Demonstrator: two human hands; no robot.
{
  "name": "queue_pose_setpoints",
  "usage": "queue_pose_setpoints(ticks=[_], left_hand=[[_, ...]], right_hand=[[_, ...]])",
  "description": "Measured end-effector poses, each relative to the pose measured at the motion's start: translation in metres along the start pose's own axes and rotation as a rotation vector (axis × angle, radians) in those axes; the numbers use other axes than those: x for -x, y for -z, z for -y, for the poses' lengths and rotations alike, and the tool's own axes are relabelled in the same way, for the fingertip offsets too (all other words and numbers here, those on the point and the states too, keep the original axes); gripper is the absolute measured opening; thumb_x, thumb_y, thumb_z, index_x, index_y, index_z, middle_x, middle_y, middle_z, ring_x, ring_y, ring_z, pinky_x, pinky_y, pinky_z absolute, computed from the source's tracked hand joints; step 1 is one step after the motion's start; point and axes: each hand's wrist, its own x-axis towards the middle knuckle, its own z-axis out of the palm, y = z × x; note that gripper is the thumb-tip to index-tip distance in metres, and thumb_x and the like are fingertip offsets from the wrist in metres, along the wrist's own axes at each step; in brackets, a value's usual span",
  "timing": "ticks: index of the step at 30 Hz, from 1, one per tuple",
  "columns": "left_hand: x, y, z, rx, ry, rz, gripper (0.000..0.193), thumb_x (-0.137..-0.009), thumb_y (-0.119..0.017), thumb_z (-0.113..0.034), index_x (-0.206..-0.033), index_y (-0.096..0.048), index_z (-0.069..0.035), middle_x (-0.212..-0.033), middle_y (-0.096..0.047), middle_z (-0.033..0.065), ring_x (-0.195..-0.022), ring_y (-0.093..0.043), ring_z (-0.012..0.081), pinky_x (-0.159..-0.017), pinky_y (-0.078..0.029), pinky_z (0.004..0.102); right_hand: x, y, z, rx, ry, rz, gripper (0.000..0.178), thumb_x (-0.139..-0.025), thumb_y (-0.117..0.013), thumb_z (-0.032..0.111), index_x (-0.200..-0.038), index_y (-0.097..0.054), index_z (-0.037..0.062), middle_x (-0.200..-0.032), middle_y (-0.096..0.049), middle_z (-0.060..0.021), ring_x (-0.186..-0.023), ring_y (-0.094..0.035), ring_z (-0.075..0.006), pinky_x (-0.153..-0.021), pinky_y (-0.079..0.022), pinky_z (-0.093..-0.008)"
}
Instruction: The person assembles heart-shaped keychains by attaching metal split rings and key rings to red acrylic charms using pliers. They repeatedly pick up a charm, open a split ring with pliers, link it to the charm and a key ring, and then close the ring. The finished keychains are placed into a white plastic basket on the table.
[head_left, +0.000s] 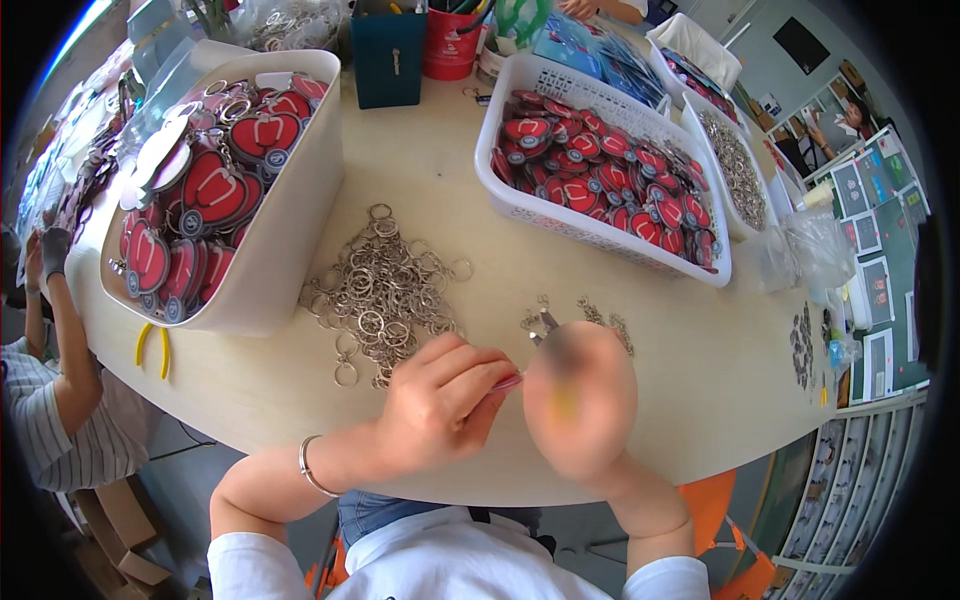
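Note:
My left hand (440,405) is closed, thumb and fingers pinching a small red charm (509,382) that shows only as a thin edge. Close beside it, my right hand (580,400) is heavily blurred. Metal jaws (545,324) stick out above it and a yellow patch shows within the blur, so it appears to grip yellow-handled pliers. Left of the hands lies a heap of silver key rings (385,295) with short chains. Small metal chain pieces (606,320) lie just beyond my right hand.
A tall white bin (285,220) of red keychains stands at left, a white basket (600,240) of red charms at right. Yellow-handled pliers (153,350) lie by the bin. Farther back are a dark green box (388,60) and red bucket (450,45). Another person (60,380) works at far left.

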Motion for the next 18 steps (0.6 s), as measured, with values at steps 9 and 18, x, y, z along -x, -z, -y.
queue_pose_setpoints(ticks=[9, 18], left_hand=[[-0.016, 0.031, 0.011, -0.016, 0.179, -0.264, 0.005, -0.081, -0.066, 0.007, -0.086, -0.066, 0.005, -0.089, -0.067, 0.0125, -0.078, -0.060, 0.0184, -0.066, -0.048, 0.0271], [-0.016, 0.024, 0.018, -0.064, 0.061, -0.233, 0.012, -0.074, -0.072, 0.005, -0.084, -0.066, 0.003, -0.086, -0.068, 0.0130, -0.070, -0.058, 0.0210, -0.063, -0.045, 0.0275]], right_hand=[[-0.062, -0.048, -0.054, 0.096, -0.002, 0.206, 0.015, -0.072, -0.075, 0.007, -0.085, -0.067, 0.0043, -0.098, -0.056, -0.0094, -0.098, -0.053, -0.0277, -0.086, -0.041, -0.0403], [-0.067, -0.074, -0.075, 0.242, 0.063, 0.221, 0.014, -0.073, -0.074, 0.010, -0.081, -0.066, 0.0026, -0.100, -0.055, -0.0108, -0.101, -0.051, -0.0299, -0.089, -0.039, -0.0424]])
